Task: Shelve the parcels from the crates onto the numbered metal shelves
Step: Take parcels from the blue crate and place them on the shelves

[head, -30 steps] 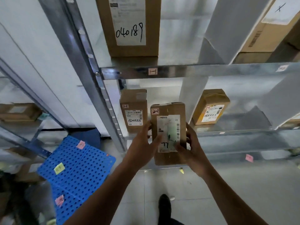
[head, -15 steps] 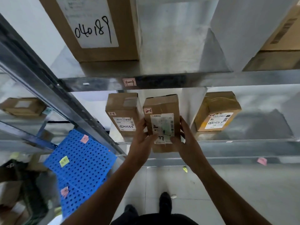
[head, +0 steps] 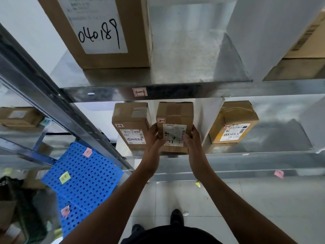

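— Moved since prior frame: parcel is pushed further in, onto the 2nd shelf.
— Hands?
— Parcel is gripped at both sides: left hand on the left edge, right hand on the rt edge. It's stood upright, just beside the 2-1 box, well apart from the taped box.

The large box label reads 040189; the middle parcel and its left neighbour carry 2-1 tags.

Both our arms stretch toward 12 o'clock; left hand and right hand grip the parcel sides, thumbs on front.
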`<action>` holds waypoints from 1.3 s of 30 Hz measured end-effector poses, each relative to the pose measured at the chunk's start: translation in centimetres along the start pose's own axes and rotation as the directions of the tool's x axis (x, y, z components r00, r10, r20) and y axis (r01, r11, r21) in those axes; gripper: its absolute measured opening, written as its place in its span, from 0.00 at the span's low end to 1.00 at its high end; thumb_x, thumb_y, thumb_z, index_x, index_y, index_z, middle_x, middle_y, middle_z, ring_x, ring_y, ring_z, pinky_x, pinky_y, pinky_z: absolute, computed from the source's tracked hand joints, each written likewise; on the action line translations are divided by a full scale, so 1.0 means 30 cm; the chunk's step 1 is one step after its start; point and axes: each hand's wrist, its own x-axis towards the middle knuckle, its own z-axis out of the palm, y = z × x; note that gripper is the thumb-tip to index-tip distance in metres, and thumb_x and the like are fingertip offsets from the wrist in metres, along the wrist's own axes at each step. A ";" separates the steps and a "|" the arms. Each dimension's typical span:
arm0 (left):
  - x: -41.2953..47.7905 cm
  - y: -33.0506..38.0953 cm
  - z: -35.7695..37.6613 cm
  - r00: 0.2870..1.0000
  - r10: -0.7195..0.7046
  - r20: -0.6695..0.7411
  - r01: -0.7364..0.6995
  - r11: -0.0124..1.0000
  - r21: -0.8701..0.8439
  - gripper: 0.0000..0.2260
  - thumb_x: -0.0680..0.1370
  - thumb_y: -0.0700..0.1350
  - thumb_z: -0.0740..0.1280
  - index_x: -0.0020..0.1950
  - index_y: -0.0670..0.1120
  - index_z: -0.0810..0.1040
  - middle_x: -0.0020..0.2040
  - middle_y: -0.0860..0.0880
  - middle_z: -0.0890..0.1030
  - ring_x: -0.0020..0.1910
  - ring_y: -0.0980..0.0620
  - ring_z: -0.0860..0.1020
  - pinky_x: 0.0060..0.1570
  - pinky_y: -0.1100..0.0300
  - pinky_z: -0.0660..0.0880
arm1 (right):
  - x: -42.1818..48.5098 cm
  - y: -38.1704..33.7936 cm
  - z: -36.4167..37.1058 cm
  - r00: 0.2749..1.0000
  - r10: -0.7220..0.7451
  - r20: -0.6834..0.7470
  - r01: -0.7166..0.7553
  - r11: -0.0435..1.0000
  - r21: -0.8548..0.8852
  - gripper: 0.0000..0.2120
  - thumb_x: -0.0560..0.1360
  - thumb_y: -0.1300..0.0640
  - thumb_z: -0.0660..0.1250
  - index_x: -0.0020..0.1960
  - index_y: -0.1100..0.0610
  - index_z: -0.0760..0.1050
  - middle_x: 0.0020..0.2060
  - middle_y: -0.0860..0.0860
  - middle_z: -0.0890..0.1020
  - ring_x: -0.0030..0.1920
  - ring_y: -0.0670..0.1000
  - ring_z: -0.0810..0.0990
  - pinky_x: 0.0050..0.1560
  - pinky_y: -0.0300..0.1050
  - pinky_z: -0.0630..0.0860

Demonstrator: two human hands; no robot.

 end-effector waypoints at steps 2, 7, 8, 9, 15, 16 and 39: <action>0.008 -0.009 -0.003 1.000 -0.022 0.012 0.022 1.000 -0.007 0.24 0.77 0.46 0.64 0.74 0.48 0.67 0.66 0.47 0.78 0.66 0.50 0.78 0.65 0.49 0.78 | 0.016 0.003 0.009 1.000 0.014 -0.014 -0.013 1.000 0.024 0.19 0.79 0.33 0.56 0.69 0.29 0.61 0.55 0.21 0.74 0.61 0.29 0.74 0.65 0.34 0.76; 0.031 -0.022 0.005 0.999 -0.025 0.031 0.025 1.000 -0.017 0.28 0.73 0.45 0.67 0.73 0.48 0.66 0.69 0.48 0.76 0.69 0.50 0.75 0.57 0.64 0.78 | 0.047 0.005 0.018 0.998 -0.005 -0.060 0.009 0.998 0.065 0.17 0.81 0.40 0.59 0.69 0.34 0.63 0.56 0.26 0.77 0.60 0.30 0.76 0.55 0.28 0.76; 0.034 -0.022 0.007 0.999 -0.023 0.032 0.023 1.000 -0.013 0.29 0.73 0.45 0.68 0.73 0.48 0.66 0.68 0.48 0.76 0.69 0.50 0.75 0.56 0.66 0.77 | 0.052 0.003 0.018 0.998 -0.002 -0.065 0.007 0.997 0.071 0.18 0.81 0.40 0.60 0.69 0.34 0.63 0.58 0.29 0.77 0.60 0.31 0.76 0.56 0.29 0.76; 0.038 -0.021 0.009 0.999 -0.021 0.036 0.021 1.000 -0.006 0.29 0.73 0.45 0.68 0.73 0.47 0.66 0.68 0.48 0.75 0.69 0.50 0.75 0.55 0.66 0.78 | 0.057 0.000 0.018 0.997 0.003 -0.072 0.002 0.997 0.073 0.18 0.80 0.41 0.60 0.69 0.35 0.63 0.60 0.32 0.77 0.60 0.31 0.77 0.56 0.29 0.77; 0.000 0.000 -0.001 0.996 0.009 0.089 -0.021 0.990 0.137 0.26 0.77 0.50 0.67 0.73 0.61 0.62 0.72 0.56 0.71 0.72 0.55 0.71 0.70 0.55 0.73 | 0.045 -0.002 0.010 0.997 0.044 -0.057 -0.041 0.998 0.054 0.29 0.83 0.40 0.59 0.81 0.44 0.56 0.73 0.46 0.72 0.73 0.46 0.72 0.75 0.51 0.72; -0.021 0.005 -0.012 0.993 0.045 0.113 -0.069 0.973 0.221 0.27 0.79 0.51 0.67 0.74 0.64 0.59 0.73 0.61 0.68 0.72 0.61 0.69 0.69 0.62 0.72 | 0.034 0.001 0.006 0.998 0.044 -0.047 -0.042 0.998 0.045 0.32 0.82 0.39 0.58 0.82 0.46 0.54 0.76 0.49 0.69 0.75 0.51 0.70 0.77 0.57 0.69; 0.103 0.184 -0.258 0.921 0.365 0.136 -0.261 0.321 0.910 0.26 0.80 0.60 0.60 0.75 0.50 0.68 0.80 0.47 0.62 0.81 0.39 0.55 0.79 0.39 0.55 | 0.093 -0.114 0.049 0.952 -0.163 -0.258 0.077 0.945 -0.317 0.33 0.79 0.36 0.62 0.80 0.36 0.53 0.78 0.43 0.65 0.76 0.51 0.67 0.74 0.65 0.71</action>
